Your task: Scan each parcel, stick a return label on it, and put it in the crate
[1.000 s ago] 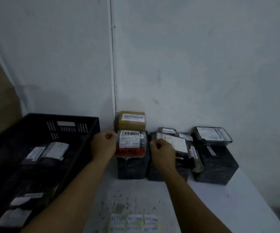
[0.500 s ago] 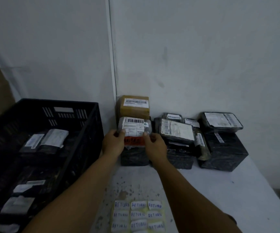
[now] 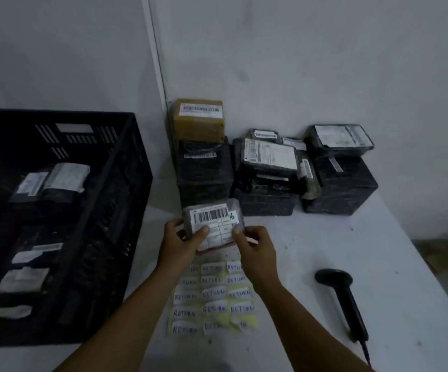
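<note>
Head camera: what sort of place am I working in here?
Probably a parcel returns bench in a stockroom: stacked parcels against a bare wall, a sheet of RETURN labels, a barcode scanner and a black crate.

Both hands hold a small grey parcel (image 3: 213, 224) above the white table (image 3: 324, 264), left hand (image 3: 181, 244) and right hand (image 3: 255, 249) pinching its near edge, barcode up. Beneath lies a sheet of RETURN labels (image 3: 213, 299). A black crate (image 3: 64, 224) stands left, a scanner (image 3: 345, 299) right, stacked parcels (image 3: 271, 167) against the wall.
</note>
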`<state>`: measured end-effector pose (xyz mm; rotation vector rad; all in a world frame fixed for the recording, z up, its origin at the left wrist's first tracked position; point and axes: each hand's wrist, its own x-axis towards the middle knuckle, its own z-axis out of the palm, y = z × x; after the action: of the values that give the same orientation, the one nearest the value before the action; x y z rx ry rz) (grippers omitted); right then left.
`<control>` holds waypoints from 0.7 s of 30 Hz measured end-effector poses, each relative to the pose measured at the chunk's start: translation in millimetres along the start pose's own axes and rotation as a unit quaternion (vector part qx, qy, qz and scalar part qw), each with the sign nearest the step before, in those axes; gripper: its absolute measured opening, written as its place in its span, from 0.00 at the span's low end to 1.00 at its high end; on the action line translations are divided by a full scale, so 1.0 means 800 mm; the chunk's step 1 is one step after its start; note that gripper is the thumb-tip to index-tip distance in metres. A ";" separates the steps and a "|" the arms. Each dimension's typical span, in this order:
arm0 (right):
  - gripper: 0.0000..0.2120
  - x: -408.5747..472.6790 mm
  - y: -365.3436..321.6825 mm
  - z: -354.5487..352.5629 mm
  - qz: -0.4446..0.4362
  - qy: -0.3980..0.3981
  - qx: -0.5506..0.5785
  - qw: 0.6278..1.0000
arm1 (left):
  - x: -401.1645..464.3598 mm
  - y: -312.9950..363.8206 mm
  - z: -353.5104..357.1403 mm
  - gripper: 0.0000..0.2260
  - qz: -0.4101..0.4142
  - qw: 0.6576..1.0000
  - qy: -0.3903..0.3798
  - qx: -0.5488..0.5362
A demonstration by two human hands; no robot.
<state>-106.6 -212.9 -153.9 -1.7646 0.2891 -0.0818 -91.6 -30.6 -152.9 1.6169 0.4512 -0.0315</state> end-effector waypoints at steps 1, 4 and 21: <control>0.14 -0.005 0.011 0.001 0.013 -0.004 -0.009 1.000 | 0.000 -0.012 0.001 0.32 -0.021 1.000 -0.009 -0.001; 0.12 -0.015 0.035 0.003 0.037 -0.007 -0.044 0.998 | 0.002 -0.036 0.005 0.40 -0.075 0.996 -0.037 0.001; 0.23 -0.054 0.085 -0.155 0.006 0.241 -0.394 0.887 | 0.013 -0.069 0.010 0.42 -0.002 0.982 -0.149 0.113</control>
<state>-184.7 -333.7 -189.1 -2.5404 0.7764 -0.4533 -97.0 -33.9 -209.7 1.7977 0.2250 -0.3336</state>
